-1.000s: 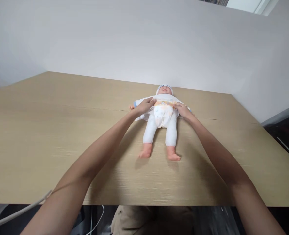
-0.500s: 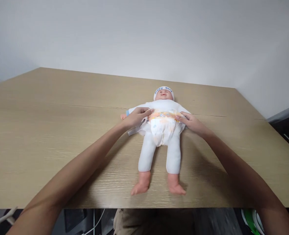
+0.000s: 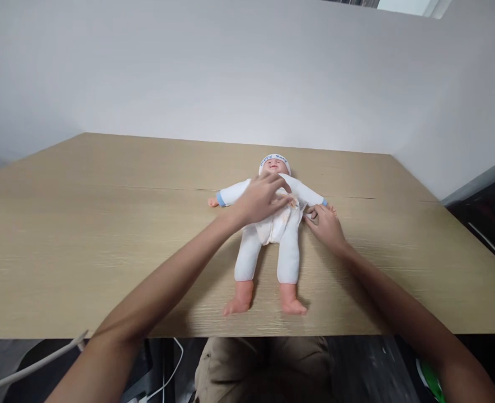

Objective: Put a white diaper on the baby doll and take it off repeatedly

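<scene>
A baby doll (image 3: 288, 257) in white clothes lies on its back on the wooden table (image 3: 83, 235), head toward the wall, bare feet toward me. A white diaper (image 3: 274, 229) with orange print is round its hips. My left hand (image 3: 259, 198) lies across the doll's belly, fingers closed on the diaper's front edge. My right hand (image 3: 326, 224) is at the doll's left hip, fingers pinched on the diaper's side tab.
A white wall stands behind the table. The table's near edge runs just below the doll's feet. White cables (image 3: 33, 364) hang under the table at lower left. A dark unit (image 3: 486, 218) stands off the table's right side.
My left hand has moved from the doll's side onto its belly, covering the diaper's waistband. My right hand has stayed at the hip. The doll's arms now show, spread out.
</scene>
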`<action>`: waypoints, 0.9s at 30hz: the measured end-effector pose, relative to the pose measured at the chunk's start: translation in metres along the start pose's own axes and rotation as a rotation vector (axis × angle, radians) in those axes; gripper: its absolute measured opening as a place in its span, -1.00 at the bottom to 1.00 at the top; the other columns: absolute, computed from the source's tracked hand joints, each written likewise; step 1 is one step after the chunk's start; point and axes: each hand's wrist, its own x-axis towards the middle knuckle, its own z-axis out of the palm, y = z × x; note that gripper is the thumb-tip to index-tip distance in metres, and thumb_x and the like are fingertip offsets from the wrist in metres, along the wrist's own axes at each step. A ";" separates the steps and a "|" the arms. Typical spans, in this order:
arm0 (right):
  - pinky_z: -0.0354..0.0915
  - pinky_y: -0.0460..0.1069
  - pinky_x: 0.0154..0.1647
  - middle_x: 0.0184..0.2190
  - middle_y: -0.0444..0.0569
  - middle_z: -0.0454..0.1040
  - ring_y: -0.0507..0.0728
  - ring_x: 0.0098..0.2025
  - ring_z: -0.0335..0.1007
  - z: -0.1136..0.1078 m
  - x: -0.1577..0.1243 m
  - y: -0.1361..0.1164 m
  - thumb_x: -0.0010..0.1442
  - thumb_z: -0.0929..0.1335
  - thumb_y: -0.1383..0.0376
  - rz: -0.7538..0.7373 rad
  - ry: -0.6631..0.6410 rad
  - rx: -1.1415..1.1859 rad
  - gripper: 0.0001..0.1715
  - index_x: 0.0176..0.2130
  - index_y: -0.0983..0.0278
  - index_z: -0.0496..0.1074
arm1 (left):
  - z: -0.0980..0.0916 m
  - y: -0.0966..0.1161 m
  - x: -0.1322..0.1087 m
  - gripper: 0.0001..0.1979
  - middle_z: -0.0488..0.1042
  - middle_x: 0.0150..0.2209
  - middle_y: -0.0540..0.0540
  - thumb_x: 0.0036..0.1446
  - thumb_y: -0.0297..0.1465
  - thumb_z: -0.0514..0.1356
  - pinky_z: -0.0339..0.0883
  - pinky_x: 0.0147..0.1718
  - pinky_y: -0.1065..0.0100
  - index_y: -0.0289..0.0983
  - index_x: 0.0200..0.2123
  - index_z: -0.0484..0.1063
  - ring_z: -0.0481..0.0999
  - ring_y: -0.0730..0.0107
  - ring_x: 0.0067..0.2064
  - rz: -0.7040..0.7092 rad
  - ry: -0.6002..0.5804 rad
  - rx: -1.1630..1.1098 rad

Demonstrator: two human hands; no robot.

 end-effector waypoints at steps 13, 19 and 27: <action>0.24 0.10 -0.31 -0.49 -0.08 0.50 0.21 -0.39 0.40 0.001 0.003 0.002 0.27 0.49 -0.06 0.327 -0.190 0.147 -0.57 -0.42 0.11 0.37 | 0.022 0.012 0.004 -0.70 0.61 0.12 -0.19 0.34 -0.12 0.30 0.26 0.20 -0.23 -0.16 0.00 0.61 0.38 -0.24 0.18 -0.059 -0.103 0.100; 0.18 0.02 -0.30 -0.49 -0.18 0.34 0.13 -0.38 0.28 -0.027 0.007 0.007 0.18 0.44 -0.20 0.324 -0.295 0.510 -0.47 -0.42 0.16 0.37 | 0.021 0.015 0.005 -0.59 0.58 0.16 -0.19 0.25 -0.01 0.39 0.24 0.23 -0.21 -0.12 0.03 0.62 0.34 -0.25 0.22 -0.133 -0.124 0.063; 0.16 0.02 -0.24 -0.49 -0.21 0.27 0.10 -0.35 0.19 -0.047 0.048 -0.054 0.11 0.46 -0.22 0.313 -0.380 0.655 -0.42 -0.48 0.16 0.30 | 0.025 0.018 0.006 -0.58 0.60 0.15 -0.13 0.19 -0.10 0.43 0.20 0.25 -0.10 -0.15 0.04 0.60 0.34 -0.17 0.21 -0.151 -0.107 0.064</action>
